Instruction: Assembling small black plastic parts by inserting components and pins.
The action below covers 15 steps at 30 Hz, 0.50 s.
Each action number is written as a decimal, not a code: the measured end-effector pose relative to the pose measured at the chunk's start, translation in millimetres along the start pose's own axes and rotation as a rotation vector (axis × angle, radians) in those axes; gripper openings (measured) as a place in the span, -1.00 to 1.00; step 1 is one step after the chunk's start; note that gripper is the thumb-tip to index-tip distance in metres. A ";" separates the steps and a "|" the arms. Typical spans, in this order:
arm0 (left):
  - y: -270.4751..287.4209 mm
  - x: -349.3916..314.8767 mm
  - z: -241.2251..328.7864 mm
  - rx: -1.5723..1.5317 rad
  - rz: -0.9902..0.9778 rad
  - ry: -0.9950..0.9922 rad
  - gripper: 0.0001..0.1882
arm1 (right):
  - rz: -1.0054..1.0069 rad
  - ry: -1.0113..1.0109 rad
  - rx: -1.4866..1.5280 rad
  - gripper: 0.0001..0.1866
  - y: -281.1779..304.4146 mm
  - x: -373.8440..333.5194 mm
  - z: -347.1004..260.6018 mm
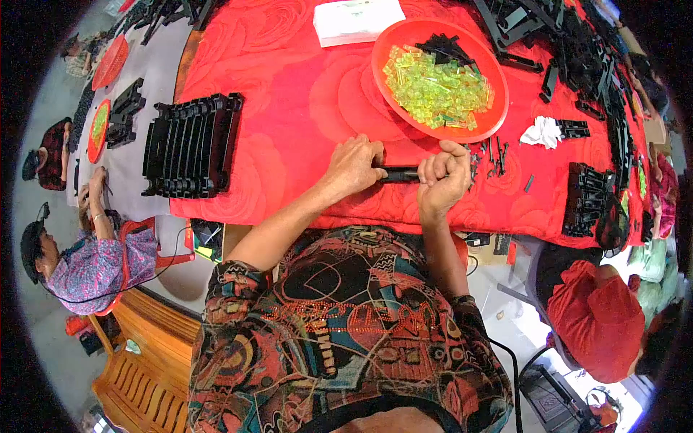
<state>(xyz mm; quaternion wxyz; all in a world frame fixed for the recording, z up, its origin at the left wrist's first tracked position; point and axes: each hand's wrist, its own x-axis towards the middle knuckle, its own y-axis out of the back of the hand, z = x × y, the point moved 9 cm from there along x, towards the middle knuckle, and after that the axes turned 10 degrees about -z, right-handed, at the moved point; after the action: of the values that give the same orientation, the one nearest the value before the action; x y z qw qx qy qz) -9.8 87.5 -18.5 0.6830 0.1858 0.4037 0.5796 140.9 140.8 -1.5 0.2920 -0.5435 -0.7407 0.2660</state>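
Observation:
A narrow black plastic bar (pixel 399 175) lies level between my hands, just above the near edge of the red cloth. My left hand (pixel 354 167) pinches its left end between thumb and fingers. At the other end my right hand (pixel 444 178) is curled into a fist around the bar, hiding that end and anything small inside the fingers. Beyond my hands stands a round orange-red basin (pixel 498 97) heaped with translucent yellow-green pieces (pixel 433 90) and a pile of small black parts (pixel 445 49). Small dark metal pieces (pixel 498 155) lie scattered right of my right hand.
A row of ribbed black parts (pixel 193 146) sits at the left of the red cloth (pixel 289 94). A white box (pixel 359 20) stands far, and crumpled white tissue (pixel 541 133) lies right. More black parts (pixel 588 195) line the right edge. Other people sit on both sides.

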 end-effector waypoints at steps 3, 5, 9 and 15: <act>-0.6 -3.2 2.3 -0.027 0.035 -0.015 -0.72 | -0.001 -0.024 -0.117 -0.79 -0.9 -3.6 3.5; 1.4 -8.8 7.0 -0.049 0.064 -0.009 -0.72 | 0.014 -0.027 -0.089 -0.79 1.3 -7.5 0.9; 5.1 -6.8 7.0 -0.044 0.097 0.000 -0.71 | 0.022 -0.029 -0.074 -0.80 2.8 -3.9 2.6; 5.0 -4.9 8.1 0.004 0.112 0.010 -0.69 | 0.050 -0.044 -0.084 -0.79 6.9 -2.5 6.3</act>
<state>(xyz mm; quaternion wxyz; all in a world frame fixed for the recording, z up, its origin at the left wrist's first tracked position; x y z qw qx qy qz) -6.8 85.9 -8.4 0.6471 0.2069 0.3971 0.6171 141.5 139.8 -11.1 0.2459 -0.5675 -0.7437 0.2537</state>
